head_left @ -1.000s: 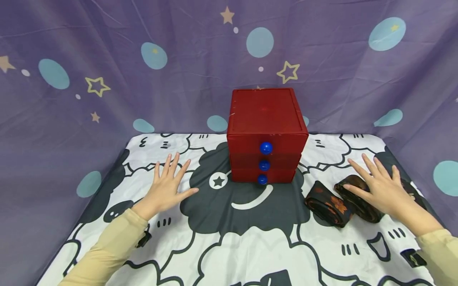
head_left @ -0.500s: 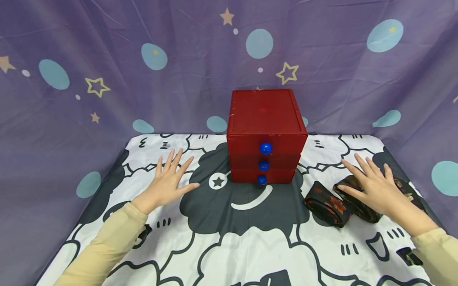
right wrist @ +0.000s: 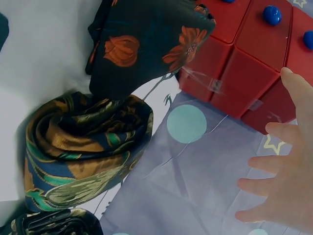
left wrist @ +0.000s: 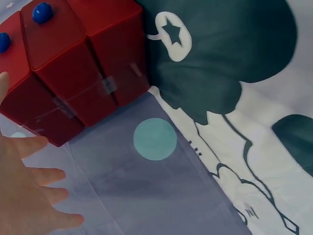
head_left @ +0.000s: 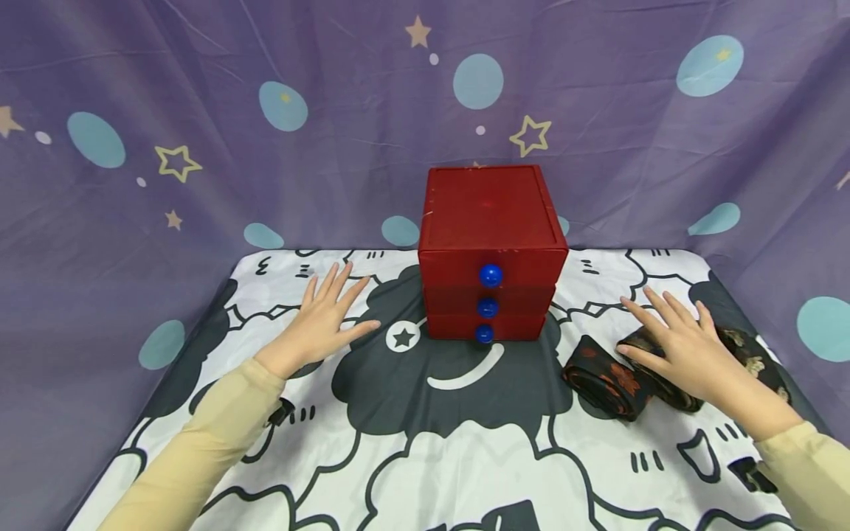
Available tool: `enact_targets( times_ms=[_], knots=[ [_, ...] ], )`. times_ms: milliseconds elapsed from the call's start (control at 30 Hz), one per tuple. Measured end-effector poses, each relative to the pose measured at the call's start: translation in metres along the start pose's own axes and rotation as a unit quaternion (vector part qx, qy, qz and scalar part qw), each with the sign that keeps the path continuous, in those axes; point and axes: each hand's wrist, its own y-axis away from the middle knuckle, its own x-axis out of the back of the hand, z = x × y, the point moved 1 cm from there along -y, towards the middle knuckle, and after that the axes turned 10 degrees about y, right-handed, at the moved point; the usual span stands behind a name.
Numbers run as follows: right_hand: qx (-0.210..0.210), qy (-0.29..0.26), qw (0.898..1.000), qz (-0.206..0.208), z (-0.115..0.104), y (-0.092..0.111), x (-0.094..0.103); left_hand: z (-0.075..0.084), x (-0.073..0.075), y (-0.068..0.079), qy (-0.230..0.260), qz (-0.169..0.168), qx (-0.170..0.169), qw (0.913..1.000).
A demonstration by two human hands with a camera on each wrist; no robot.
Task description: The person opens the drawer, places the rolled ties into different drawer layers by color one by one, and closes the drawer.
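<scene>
My left hand (head_left: 319,321) is held with fingers spread above the printed sheet, left of a red box of drawers (head_left: 491,206) with blue knobs (head_left: 491,276). In the left wrist view the hand (left wrist: 29,191) has straight fingers and nothing in it. My right hand (head_left: 684,346), also spread, hovers over rolled cloths and partly hides them. One dark cloth (head_left: 607,376) bears orange flowers. The right wrist view shows a second cloth (right wrist: 88,152) patterned in gold, green and blue. At that view's lower left is a third dark rolled cloth (right wrist: 54,223). All the drawers are closed.
A black-and-white cartoon sheet (head_left: 425,472) covers the table. Behind it hangs a purple curtain (head_left: 358,177) with stars and dots, which also runs along both sides. The red box stands near the table's back edge.
My left hand has moved forward and slightly right. My right hand has shifted left over the cloths, uncovering more of the farthest one. The box and cloths stay in place.
</scene>
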Motion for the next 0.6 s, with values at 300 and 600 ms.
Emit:
enact_targets(
  times_ms=[300, 600],
  knots=[
    [0.036, 0.000, 0.999, 0.037, -0.008, -0.003, 0.001, 0.008, 0.010, -0.017, 0.012, 0.024, -0.022, 0.9994],
    [0.058, -0.002, 0.997, 0.051, -0.018, -0.007, 0.000, 0.016, 0.018, -0.030, 0.029, 0.042, -0.033, 0.9981]
  ],
)
